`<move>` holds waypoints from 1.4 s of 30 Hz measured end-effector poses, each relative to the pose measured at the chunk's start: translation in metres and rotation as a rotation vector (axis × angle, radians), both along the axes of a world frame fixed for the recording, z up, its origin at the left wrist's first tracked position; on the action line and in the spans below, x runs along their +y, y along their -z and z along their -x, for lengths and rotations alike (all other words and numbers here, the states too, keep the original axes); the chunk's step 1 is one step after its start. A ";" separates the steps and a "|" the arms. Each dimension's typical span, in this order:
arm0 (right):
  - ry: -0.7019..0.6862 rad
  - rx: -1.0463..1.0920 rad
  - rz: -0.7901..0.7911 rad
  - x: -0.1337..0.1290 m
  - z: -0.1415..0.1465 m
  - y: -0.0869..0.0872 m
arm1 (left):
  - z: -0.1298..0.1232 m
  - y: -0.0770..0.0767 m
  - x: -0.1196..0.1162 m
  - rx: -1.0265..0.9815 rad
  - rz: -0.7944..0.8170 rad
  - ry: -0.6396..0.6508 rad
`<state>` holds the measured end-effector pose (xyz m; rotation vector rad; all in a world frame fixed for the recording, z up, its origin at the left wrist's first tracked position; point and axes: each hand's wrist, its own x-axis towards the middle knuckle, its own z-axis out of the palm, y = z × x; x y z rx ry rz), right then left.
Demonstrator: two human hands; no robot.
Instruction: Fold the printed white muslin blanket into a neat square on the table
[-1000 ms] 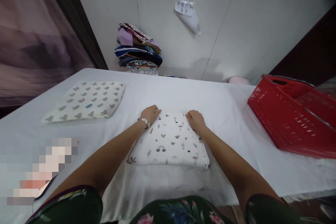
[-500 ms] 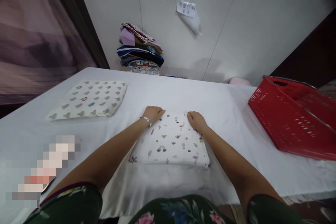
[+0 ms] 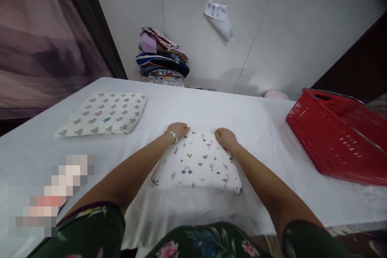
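Note:
A folded white cloth printed with flamingos, rainbows and small plants lies flat on the table in front of me. My left hand is closed at its far left corner, a silver bracelet on the wrist. At the far right corner my right hand is closed as well, fingers curled on the edge. The fingertips are partly hidden, but both hands appear to pinch the cloth. Off to the left lies another folded cloth, cream with grey rabbit-like heads.
The white-covered table reaches the wall. A red plastic basket stands on its right side. Behind the far edge rises a stack of folded clothes. A plastic bag with a written label hangs on the wall. A blurred patch covers the lower left.
My left hand and forearm have shifted slightly to the right along the cloth's far edge. The right hand stays at its corner, almost unmoved.

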<state>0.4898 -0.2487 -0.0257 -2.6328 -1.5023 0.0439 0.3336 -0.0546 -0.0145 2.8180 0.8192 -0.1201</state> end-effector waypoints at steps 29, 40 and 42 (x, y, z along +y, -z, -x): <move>-0.140 -0.011 -0.040 -0.040 0.046 0.019 | 0.065 0.035 -0.041 -0.197 -0.063 0.120; -0.251 0.073 0.008 -0.084 0.101 0.000 | 0.109 0.019 -0.065 -0.174 0.020 0.087; -0.255 0.088 0.000 -0.088 0.109 0.004 | 0.114 0.027 -0.069 -0.155 0.039 0.075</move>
